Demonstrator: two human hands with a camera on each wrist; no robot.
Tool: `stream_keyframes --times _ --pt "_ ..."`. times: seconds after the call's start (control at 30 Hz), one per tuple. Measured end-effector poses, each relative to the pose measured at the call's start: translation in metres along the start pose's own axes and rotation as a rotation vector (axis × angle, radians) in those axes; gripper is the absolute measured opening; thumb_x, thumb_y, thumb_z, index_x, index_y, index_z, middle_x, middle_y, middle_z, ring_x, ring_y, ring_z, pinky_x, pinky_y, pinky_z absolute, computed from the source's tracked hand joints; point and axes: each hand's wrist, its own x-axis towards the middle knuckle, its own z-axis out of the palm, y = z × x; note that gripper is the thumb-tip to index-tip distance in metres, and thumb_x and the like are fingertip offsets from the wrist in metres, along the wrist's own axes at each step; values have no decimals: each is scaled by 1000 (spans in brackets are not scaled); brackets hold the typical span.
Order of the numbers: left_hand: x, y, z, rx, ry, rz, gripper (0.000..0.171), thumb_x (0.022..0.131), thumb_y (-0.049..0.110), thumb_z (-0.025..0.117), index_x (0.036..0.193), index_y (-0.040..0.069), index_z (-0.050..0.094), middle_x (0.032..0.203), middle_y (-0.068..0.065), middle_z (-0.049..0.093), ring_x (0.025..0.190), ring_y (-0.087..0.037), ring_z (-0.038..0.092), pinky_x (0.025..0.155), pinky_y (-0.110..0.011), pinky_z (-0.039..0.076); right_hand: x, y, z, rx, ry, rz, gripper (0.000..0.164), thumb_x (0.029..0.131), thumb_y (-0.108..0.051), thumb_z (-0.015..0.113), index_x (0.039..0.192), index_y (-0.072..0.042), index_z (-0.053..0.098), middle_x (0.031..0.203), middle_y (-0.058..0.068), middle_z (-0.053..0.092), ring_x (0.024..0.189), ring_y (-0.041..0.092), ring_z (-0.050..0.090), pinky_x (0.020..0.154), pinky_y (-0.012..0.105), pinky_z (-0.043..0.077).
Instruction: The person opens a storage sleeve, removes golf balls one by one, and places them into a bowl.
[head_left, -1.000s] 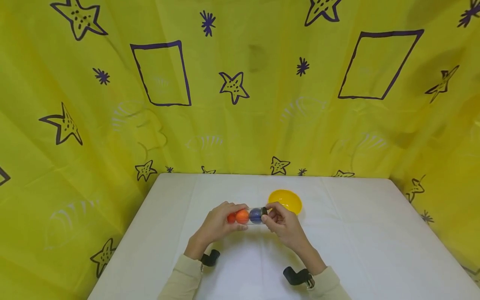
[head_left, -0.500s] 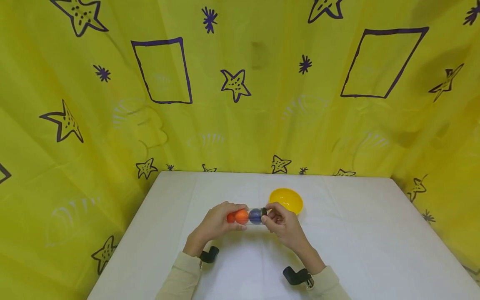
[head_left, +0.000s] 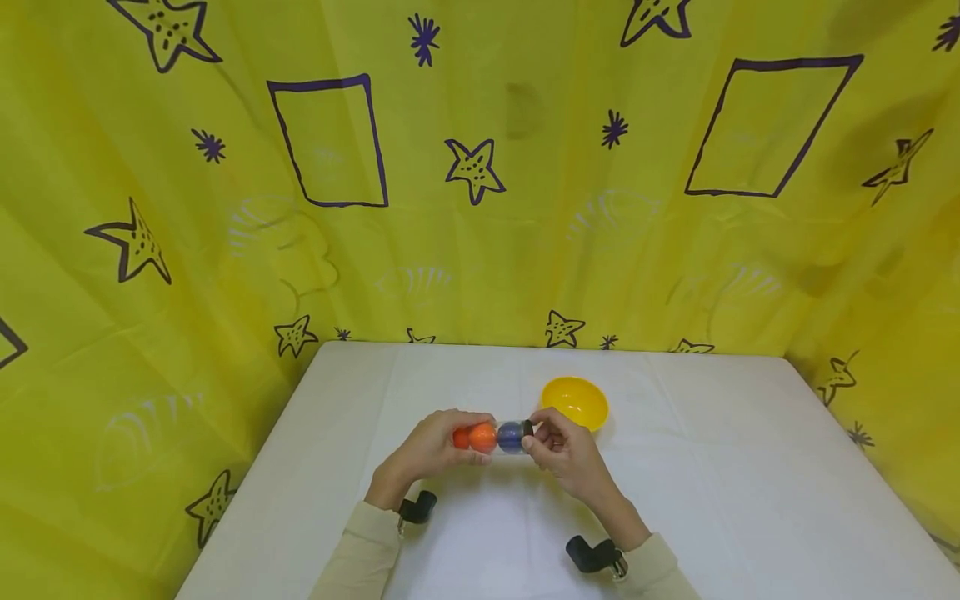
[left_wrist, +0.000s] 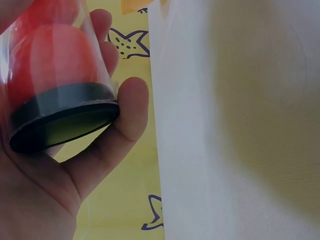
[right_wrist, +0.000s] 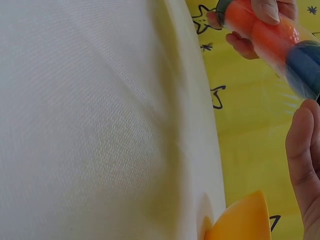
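My left hand (head_left: 429, 446) grips the left end of a clear plastic tube (head_left: 497, 442) held above the table. Inside it are two red-orange balls, one of them the orange ball (head_left: 482, 437), and a blue ball (head_left: 511, 437) toward the right. A black end cap (left_wrist: 65, 120) closes the left end, close to my palm in the left wrist view. With thumb and fingers, my right hand (head_left: 573, 458) pinches the black cap (head_left: 528, 428) at the other end. In the right wrist view that cap is mostly hidden at the image edge.
A yellow bowl (head_left: 574, 402) stands on the white-covered table (head_left: 712, 467), just beyond my right hand. Yellow curtains (head_left: 480, 250) with drawn stars rise behind the table and at both sides. Black camera mounts (head_left: 592, 553) stick out from both wrists.
Both hands keep their hold on the tube and stay almost in place. The tube sits very slightly lower in the head view, while the view itself has shifted a little.
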Motion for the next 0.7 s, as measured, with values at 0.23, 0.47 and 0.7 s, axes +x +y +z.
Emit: stream_keyframes --times 0.23,0.47,0.7 --pt "0 -3 -2 -48 -40 29 46 84 27 85 127 24 71 111 5 74 95 -11 60 88 -28 50 0 1 -1 -8 -18 -2 23 94 -11 74 114 -6 63 84 11 61 66 11 56 59 21 52" --pt "-1 -2 -7 -109 -60 57 48 84 26 85 129 20 71 108 3 75 92 -10 61 86 -26 51 0 0 -4 -9 -30 -84 24 93 -6 73 114 -3 62 84 10 61 66 8 57 59 22 54" --pt "-2 -3 -9 -193 -101 50 45 85 22 84 128 18 71 109 -1 74 91 -10 60 83 -25 52 0 1 -2 -47 -35 -129 23 91 -5 74 112 -3 63 84 7 61 70 7 56 60 21 53"
